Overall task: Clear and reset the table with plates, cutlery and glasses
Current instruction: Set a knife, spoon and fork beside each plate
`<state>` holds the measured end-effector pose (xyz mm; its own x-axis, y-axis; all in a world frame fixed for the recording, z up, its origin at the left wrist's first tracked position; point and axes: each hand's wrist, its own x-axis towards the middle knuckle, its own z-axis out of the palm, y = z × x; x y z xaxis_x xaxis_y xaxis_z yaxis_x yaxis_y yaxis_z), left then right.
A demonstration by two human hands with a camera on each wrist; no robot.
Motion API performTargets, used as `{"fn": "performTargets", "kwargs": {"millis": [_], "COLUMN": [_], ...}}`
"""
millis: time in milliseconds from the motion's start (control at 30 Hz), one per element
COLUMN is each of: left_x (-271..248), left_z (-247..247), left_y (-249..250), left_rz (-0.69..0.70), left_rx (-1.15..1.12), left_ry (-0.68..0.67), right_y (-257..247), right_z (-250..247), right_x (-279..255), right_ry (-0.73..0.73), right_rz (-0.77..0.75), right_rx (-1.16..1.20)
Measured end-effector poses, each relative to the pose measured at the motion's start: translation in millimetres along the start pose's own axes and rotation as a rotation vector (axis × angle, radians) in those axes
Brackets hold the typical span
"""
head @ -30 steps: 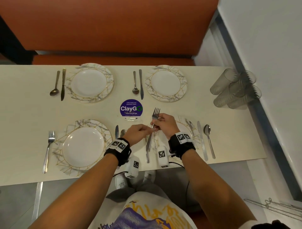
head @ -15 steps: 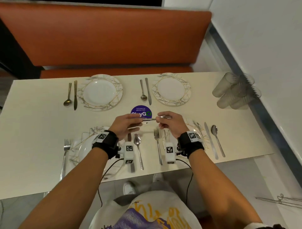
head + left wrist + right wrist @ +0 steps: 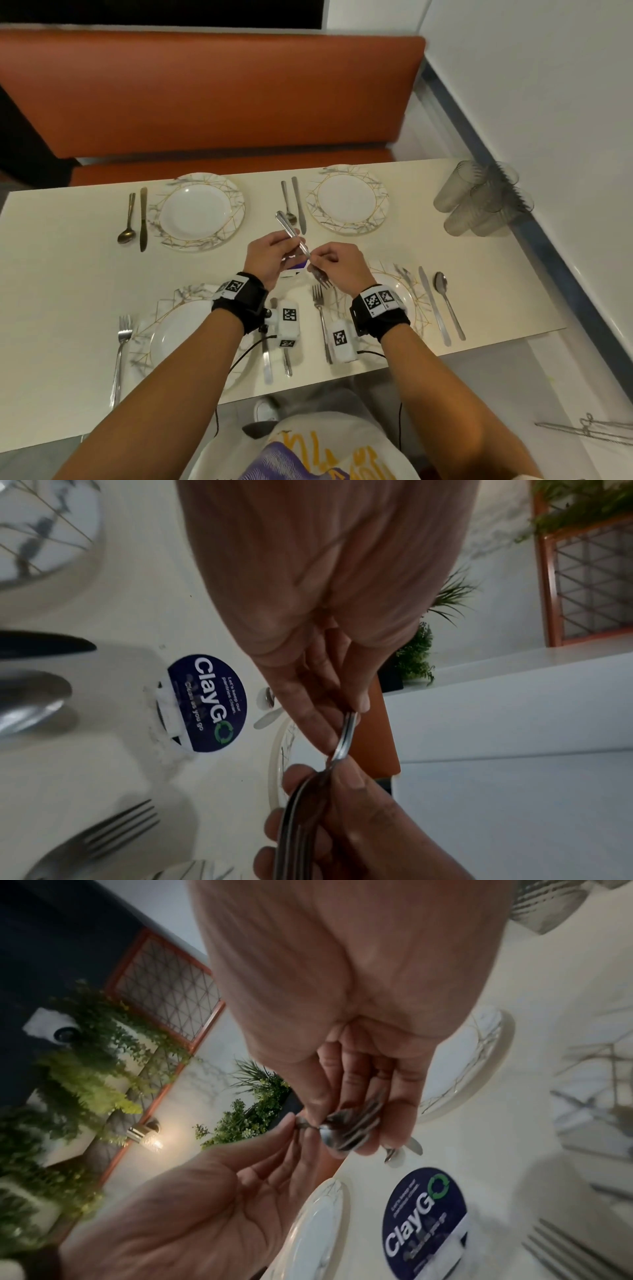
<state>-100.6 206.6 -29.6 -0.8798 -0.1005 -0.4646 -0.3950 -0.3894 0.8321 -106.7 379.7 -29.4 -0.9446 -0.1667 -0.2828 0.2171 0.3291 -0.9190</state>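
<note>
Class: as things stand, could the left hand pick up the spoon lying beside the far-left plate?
Probably not yet. The way to the spoon looks free, but the left hand is pinching the fork that the right hand also holds.

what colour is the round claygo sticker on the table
Dark blue-purple sticker with white lettering and a green arrow ring; clearest in the left wrist view.

Four plates point(image 3: 202, 212), three forks point(image 3: 120, 356), four knives point(image 3: 143, 219), four spoons point(image 3: 127, 219), stacked glasses point(image 3: 479, 202) uncountable.
</note>
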Motion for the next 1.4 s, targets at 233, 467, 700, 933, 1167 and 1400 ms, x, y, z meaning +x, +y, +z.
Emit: {"fn": "performTargets", "kwargs": {"millis": [233,467,700,933,1167,1400], "left_x": [36.2,86.9,122.5,143.7,156.2,160.1], "left_z": [68.9,152.2,184.5,179.4,168.6,163.4], "left_y": [-2.1,-1.9,-13.2,-23.0,-30.4,-33.7], "left_rz": [-0.002,0.016,-0.006,-0.040,-0.087,-0.101], "left_rx": [0.125,0.227,0.269,0.271,0.240,0.232], "left_ry": [0.029,0.034,0.122,0.183,0.230,0.235], "right_y": [8.0,30.6,67.2,100.2,109.4,104.8], "right_z": [-60.8,-149.2,-225.7,-239.2,-236.1,-236.4], "right_x": [40.7,102.3,175.9,227.9,256.2,275.1], "right_ry": [0.056,0.039,0.127,0.186,0.246,0.295], "right_rz": [-0.043,0.052,0.187,0.311,0.350,0.347], "right_rx": [-0.162,-0.022,-0.085,-0.236,-0.286,-0.246]}}
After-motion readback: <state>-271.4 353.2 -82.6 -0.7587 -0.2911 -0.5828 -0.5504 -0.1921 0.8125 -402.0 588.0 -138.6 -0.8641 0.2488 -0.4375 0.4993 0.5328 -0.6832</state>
